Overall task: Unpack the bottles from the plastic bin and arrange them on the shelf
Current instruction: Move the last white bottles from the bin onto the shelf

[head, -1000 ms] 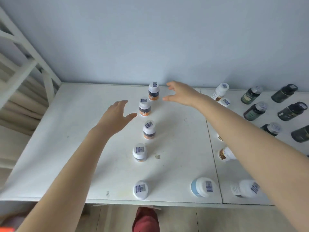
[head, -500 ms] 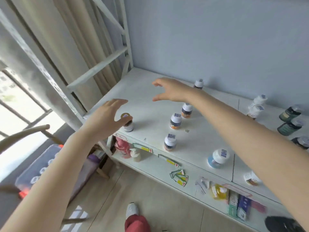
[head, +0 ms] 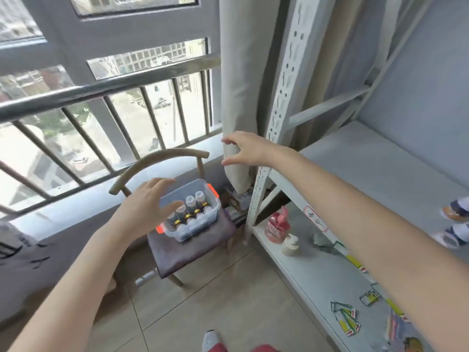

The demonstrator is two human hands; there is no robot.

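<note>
Both of my hands were empty, fingers spread apart. My left hand [head: 148,199] hovered over the near left corner of the clear plastic bin [head: 200,224], hiding part of it from the head view, while my right hand [head: 247,148] reached out higher and farther back, in front of the hanging curtain [head: 234,97] and well apart from the bin.

One bin sat on the cushioned seat of one wooden chair [head: 193,242], with two orange latches [head: 212,193] on its rim. Inside it I could count four small brown bottles [head: 193,207] with pale caps, standing upright in a row; my left fingers [head: 170,207] blocked whatever else lay at that end. The bottles stood just beyond and to the right of my left hand, not touched by it.

To my right stood the white metal shelf [head: 380,174]. Two bottles [head: 456,212] showed at the right edge of its upper board. On the lower board stood one pink pump bottle [head: 278,226] and, just beside it, one white pump bottle [head: 291,245].
</note>
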